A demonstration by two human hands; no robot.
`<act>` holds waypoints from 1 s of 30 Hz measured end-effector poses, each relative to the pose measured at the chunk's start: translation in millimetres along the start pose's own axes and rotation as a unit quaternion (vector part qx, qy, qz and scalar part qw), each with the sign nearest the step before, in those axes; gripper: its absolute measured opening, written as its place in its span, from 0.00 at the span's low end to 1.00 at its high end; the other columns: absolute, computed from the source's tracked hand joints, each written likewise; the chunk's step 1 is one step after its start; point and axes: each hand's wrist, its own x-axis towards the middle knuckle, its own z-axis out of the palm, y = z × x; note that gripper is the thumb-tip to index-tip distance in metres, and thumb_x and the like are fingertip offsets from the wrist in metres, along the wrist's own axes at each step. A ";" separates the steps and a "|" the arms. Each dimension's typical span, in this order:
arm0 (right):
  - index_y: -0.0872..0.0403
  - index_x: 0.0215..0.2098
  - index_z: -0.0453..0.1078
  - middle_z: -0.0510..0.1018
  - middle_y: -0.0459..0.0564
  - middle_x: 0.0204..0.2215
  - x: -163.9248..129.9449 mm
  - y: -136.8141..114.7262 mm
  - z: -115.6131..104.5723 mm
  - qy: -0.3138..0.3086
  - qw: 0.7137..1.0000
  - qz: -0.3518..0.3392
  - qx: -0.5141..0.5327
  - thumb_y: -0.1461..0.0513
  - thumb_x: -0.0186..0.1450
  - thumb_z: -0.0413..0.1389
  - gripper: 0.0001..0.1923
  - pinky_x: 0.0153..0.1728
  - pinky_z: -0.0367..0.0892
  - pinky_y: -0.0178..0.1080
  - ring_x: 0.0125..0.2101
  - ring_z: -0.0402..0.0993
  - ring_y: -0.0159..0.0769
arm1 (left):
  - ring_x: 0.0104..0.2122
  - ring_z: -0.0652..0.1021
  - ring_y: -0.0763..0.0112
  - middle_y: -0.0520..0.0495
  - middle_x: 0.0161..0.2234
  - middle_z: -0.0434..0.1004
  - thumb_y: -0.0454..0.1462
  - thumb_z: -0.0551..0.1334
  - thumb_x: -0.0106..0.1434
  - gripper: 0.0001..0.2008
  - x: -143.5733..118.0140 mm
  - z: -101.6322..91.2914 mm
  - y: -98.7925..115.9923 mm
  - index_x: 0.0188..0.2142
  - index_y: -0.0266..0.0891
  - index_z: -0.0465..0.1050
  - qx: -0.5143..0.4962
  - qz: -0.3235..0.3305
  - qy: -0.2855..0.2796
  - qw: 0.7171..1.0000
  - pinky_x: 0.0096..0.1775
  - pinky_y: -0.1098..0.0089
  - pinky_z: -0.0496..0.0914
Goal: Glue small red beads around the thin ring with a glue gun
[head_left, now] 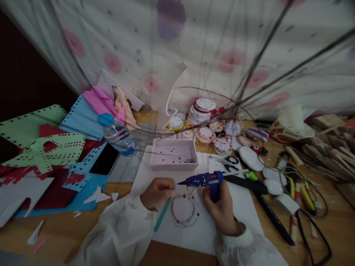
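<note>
My left hand (158,192) pinches a narrow teal strip (163,214) that slants down toward me. In my right hand (222,208) is a blue glue gun (204,180), gripped by its handle, its nozzle pointing left close to the fingers of my left hand. Whether the nozzle touches the strip I cannot tell. Between and below my hands a round white piece (183,208), edged with a beaded ring with small red bits, lies on a white paper sheet (194,240). Just behind stands an open pinkish-white box (174,167) with tiny red pieces inside.
Left are a water bottle (119,138), a phone (104,159) and coloured punched sheets (63,147). Decorated round pieces (205,133) pile up at the back. On the right lie scissors (231,160), a black-handled tool (273,218), cables, glasses (316,236) and wooden sticks (327,151).
</note>
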 end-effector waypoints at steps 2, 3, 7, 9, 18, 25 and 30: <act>0.52 0.44 0.61 0.72 0.46 0.30 -0.1 -0.1 0.1 0.002 1.000 0.001 0.001 0.60 0.59 0.55 0.14 0.29 0.66 0.37 0.28 0.68 0.34 | 0.23 0.62 0.75 0.54 0.20 0.58 0.36 0.60 0.52 0.13 0.1 0.1 0.6 0.16 0.37 0.60 -0.001 0.004 -0.005 1.000 0.28 0.70 0.55; 0.52 0.44 0.61 0.72 0.46 0.30 -0.1 -0.4 0.2 0.002 1.000 0.002 0.001 0.60 0.60 0.55 0.14 0.29 0.66 0.37 0.27 0.68 0.34 | 0.23 0.62 0.75 0.54 0.20 0.59 0.35 0.60 0.52 0.12 0.2 0.2 0.9 0.16 0.37 0.60 -0.003 0.006 -0.007 1.000 0.28 0.70 0.55; 0.51 0.42 0.61 0.71 0.45 0.29 0.7 -1.6 0.5 -0.001 1.000 0.007 0.000 0.60 0.60 0.55 0.13 0.28 0.66 0.36 0.27 0.68 0.34 | 0.22 0.61 0.75 0.54 0.20 0.59 0.34 0.60 0.52 0.12 0.4 0.6 1.0 0.16 0.37 0.60 -0.011 0.011 -0.009 1.000 0.28 0.71 0.55; 0.52 0.42 0.61 0.72 0.45 0.29 0.9 -1.5 0.4 -0.001 1.000 0.007 0.001 0.60 0.60 0.55 0.13 0.28 0.66 0.36 0.27 0.68 0.34 | 0.23 0.62 0.75 0.54 0.20 0.59 0.34 0.60 0.52 0.12 0.3 0.4 0.2 0.16 0.36 0.61 -0.011 0.011 -0.010 1.000 0.28 0.71 0.55; 0.52 0.43 0.61 0.72 0.46 0.30 0.0 0.0 0.2 0.000 1.000 0.000 -0.005 0.61 0.60 0.54 0.13 0.30 0.67 0.37 0.28 0.69 0.34 | 0.22 0.60 0.76 0.55 0.19 0.57 0.36 0.60 0.52 0.14 1.3 0.4 0.7 0.16 0.37 0.59 0.000 0.010 -0.002 1.000 0.27 0.71 0.54; 0.52 0.43 0.60 0.72 0.46 0.29 0.7 0.3 0.4 0.003 1.000 -0.021 -0.018 0.60 0.60 0.54 0.14 0.29 0.67 0.37 0.27 0.69 0.34 | 0.22 0.61 0.75 0.55 0.19 0.57 0.36 0.60 0.53 0.13 1.6 -0.1 -2.0 0.16 0.37 0.59 -0.005 0.025 -0.016 1.000 0.27 0.71 0.54; 0.52 0.44 0.61 0.72 0.46 0.29 -1.0 5.1 -0.9 0.012 0.998 -0.025 -0.061 0.59 0.59 0.54 0.14 0.29 0.66 0.38 0.27 0.69 0.36 | 0.23 0.61 0.74 0.54 0.20 0.57 0.36 0.60 0.53 0.13 1.3 -1.4 -3.4 0.16 0.37 0.60 0.001 0.019 -0.016 1.000 0.28 0.70 0.55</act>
